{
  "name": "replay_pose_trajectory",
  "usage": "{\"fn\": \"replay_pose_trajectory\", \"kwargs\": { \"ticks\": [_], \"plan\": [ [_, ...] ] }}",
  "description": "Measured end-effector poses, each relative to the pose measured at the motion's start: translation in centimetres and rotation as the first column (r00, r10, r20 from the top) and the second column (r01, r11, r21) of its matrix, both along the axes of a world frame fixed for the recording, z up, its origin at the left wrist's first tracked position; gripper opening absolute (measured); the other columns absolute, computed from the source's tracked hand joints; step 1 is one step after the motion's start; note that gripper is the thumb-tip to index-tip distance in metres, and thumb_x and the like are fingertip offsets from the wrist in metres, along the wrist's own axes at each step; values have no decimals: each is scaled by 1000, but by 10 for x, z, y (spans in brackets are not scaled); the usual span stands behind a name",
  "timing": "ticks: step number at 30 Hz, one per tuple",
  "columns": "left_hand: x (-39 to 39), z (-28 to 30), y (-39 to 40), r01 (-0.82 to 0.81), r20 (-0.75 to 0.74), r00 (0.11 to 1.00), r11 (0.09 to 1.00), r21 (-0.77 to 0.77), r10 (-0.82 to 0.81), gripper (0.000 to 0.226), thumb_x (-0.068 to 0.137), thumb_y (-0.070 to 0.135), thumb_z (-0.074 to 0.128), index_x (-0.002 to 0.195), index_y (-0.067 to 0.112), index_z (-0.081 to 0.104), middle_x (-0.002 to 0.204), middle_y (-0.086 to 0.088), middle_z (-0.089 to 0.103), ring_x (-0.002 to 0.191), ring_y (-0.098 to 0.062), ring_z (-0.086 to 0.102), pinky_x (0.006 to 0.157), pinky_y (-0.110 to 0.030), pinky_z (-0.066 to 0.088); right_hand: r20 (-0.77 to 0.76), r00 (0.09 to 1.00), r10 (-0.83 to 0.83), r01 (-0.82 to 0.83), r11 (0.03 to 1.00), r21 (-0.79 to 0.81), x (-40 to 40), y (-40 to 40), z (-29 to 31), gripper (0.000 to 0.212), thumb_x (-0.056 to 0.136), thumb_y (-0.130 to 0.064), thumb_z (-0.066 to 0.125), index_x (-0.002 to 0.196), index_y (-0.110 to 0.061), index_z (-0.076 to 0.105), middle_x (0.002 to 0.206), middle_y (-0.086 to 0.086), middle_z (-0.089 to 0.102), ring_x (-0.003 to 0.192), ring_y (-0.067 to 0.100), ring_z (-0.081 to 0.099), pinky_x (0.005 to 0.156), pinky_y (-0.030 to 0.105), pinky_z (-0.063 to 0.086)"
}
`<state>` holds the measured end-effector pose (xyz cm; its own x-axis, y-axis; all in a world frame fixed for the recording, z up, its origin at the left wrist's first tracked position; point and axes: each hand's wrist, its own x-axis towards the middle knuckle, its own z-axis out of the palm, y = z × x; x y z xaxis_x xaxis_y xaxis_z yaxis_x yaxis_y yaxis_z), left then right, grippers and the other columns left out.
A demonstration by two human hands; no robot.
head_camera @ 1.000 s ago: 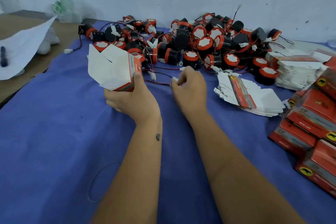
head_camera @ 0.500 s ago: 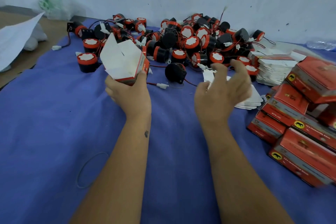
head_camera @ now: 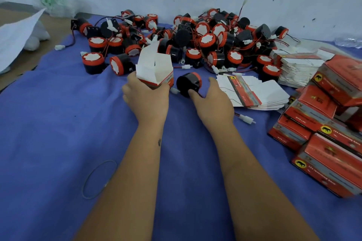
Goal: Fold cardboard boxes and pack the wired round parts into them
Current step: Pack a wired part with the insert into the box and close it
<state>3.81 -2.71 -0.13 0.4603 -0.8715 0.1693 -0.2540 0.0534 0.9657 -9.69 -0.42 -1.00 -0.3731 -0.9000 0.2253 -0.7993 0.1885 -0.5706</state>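
We grip the open box point(head_camera: 156, 68) from below in our left hand point(head_camera: 147, 98), fingers curled round its base, flaps standing up. Our right hand point(head_camera: 213, 101) closes thumb and fingers on a black round part point(head_camera: 188, 83) lying on the blue cloth point(head_camera: 49, 123), just right of the box. Behind lies the parts pile point(head_camera: 205, 39); flat blanks point(head_camera: 252, 92) and packed boxes point(head_camera: 329, 123) crowd the right edge. Bare cloth spreads to the left, holding only a rubber band point(head_camera: 99, 179).

Near cloth point(head_camera: 58, 133) lay open to you; far part pile point(head_camera: 195, 39) and right-side packed boxes point(head_camera: 329, 123) blocked passage; flat blanks point(head_camera: 254, 92) crowded between.
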Motion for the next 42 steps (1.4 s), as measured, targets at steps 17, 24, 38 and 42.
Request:
{"fn": "replay_pose_trajectory", "kwargs": {
  "ticks": [17,24,38,42],
  "plan": [
    [29,4,1,727,-42,686,681,87,-727,56,83,0,73,125,30,49,111,11,64,90,8,64,69,-10,52,-168,982,91,-184,682,-707,13,24,19,54,66,4,67,119,-9,61,108,9,67,91,33,62,81,38,47],
    [29,2,-2,728,-31,682,674,129,-731,59,81,-5,70,120,31,45,110,10,61,89,6,61,66,-7,50,-427,897,112,-317,837,-446,14,27,21,59,70,2,53,125,-15,64,101,6,69,95,33,60,95,41,36],
    [28,-1,-5,726,-57,687,681,96,-724,58,81,-6,70,117,33,47,107,8,65,82,10,65,68,-11,52,-382,919,96,-298,803,-515,21,23,18,20,85,-24,70,102,-14,73,90,-2,74,111,24,61,106,49,21],
    [28,-2,-1,721,-77,693,686,98,-717,56,84,-3,67,124,30,45,112,6,63,94,-2,65,70,-13,53,-385,913,139,-313,842,-440,21,25,17,13,85,-22,66,95,-13,68,87,-2,72,118,25,55,108,52,20]
  ]
}}
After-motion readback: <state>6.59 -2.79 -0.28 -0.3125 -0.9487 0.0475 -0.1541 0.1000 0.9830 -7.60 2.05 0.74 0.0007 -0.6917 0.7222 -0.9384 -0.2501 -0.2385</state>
